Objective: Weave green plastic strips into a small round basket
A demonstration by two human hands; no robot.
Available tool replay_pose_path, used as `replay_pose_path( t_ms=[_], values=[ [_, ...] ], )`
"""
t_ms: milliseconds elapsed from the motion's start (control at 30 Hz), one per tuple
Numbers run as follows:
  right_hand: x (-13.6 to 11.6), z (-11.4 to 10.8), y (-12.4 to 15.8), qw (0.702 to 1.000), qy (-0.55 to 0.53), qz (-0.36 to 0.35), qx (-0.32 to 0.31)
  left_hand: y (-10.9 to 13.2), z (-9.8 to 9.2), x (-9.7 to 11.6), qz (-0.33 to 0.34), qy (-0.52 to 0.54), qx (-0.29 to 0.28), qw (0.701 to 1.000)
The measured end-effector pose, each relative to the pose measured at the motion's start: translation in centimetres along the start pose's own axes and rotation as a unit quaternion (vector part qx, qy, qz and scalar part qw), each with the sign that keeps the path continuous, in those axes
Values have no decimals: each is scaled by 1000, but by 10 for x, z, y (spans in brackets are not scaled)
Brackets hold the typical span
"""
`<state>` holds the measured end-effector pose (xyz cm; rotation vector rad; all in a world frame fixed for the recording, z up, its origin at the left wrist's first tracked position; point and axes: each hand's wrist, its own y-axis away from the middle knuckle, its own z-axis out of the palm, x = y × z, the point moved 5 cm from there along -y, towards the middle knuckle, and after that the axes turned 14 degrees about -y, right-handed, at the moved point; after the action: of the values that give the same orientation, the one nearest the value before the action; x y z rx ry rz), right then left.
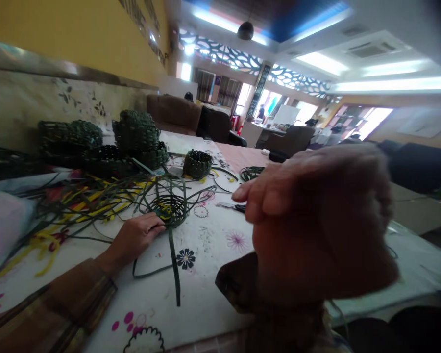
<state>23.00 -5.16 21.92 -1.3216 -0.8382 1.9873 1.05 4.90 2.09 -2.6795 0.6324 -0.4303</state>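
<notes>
Dark green strips make up the half-round weave [176, 208], which is set on the white worktop [206, 304] with its ringed base showing and loose ends fanned around it. Its near-left edge is met by the left hand [141, 235], the nearer of the two; the fingers there are drawn together, with the edge apparently pinched between them, though the tips are partly hidden. No long axis is given by the round body itself. A line is given instead by the long strip [174, 267], by which the near edge is left and the worktop crossed almost straight towards the person, just right of the left fingers. By the right hand [316, 220], raised close to the camera and blurred, the weave is not touched; it lies to the left of those fingers and farther off. They are seen bent, but whether anything is held cannot be told. Between strip and right hand, scissors [224, 205] are laid.
</notes>
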Motion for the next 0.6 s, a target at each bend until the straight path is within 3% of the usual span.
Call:
replay_pose_path(
  t_ms=[100,267,467,533,600],
  values=[
    [-3,-5,0,995,-54,-63,46,0,3,-3,-2,18,-6,1000],
    [-29,0,4,998,-29,-37,43,-2,-2,-5,-18,28,14,999],
    [-59,16,9,997,-10,0,-78,-3,-8,-7,-31,38,43,998],
    [-58,28,4,992,1,67,-105,-2,-8,-7,-26,33,52,998],
    [-46,37,0,967,106,208,-102,-1,-9,-6,-23,25,54,998]
  ],
)
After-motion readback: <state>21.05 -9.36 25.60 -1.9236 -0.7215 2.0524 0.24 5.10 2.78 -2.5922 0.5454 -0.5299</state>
